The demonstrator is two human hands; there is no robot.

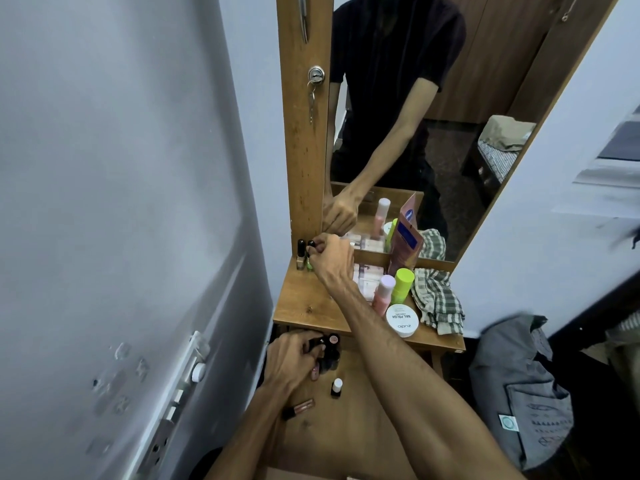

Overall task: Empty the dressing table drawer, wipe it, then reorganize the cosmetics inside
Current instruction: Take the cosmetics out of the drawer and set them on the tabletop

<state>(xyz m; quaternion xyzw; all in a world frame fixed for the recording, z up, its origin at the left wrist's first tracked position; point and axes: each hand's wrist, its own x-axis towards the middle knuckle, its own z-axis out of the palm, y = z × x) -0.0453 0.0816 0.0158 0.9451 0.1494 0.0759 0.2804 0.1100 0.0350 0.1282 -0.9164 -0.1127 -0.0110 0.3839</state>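
My right hand [332,259] reaches to the back left corner of the wooden dressing table top [308,306] and pinches a black-capped nail polish bottle [68,244] beside another small bottle [300,254] standing there. Below the top, my left hand [291,362] grips several small dark-capped bottles [329,344] in the open drawer [353,410]. A white-capped bottle [336,387] stands in the drawer, and a lip gloss tube [300,407] lies near my left forearm.
On the table top stand a pink bottle [384,294], a green-capped bottle [402,285], a white nail polish remover tub [402,320], a pink tube [406,244] and a checked cloth [437,299]. A mirror [450,98] rises behind. A grey bag [519,393] sits to the right, a wall at left.
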